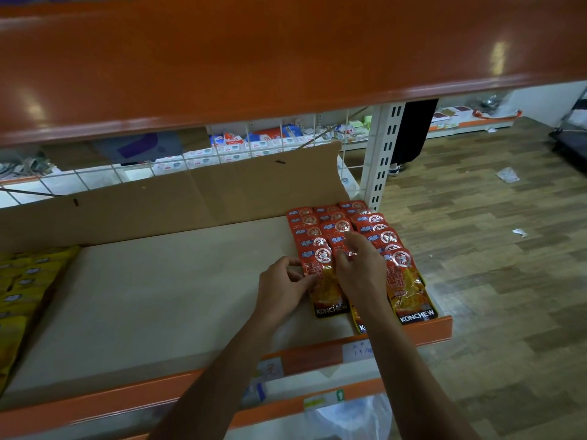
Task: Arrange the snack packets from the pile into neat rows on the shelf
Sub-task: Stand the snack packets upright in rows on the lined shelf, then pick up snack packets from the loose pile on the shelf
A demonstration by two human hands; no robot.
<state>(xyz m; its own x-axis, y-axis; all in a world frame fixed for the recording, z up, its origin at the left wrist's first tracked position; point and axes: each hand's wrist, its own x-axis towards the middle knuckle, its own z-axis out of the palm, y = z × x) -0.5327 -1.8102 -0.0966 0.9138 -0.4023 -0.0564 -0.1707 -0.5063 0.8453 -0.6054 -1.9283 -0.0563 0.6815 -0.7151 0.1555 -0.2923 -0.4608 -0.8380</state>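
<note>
Both hands are held over the red snack packets [394, 239], which are laid in three overlapping rows at the right end of the shelf [174, 296]. The left edge of the front packet [324, 290] of the left row is pinched by the left hand [281, 289]. Just right of it, a middle-row packet [337, 242] is gripped by the curled fingers of the right hand [360, 271]. Yellow packets [28, 281] are seen well left of both hands, and a cardboard sheet [190, 192] is stood beyond them.
</note>
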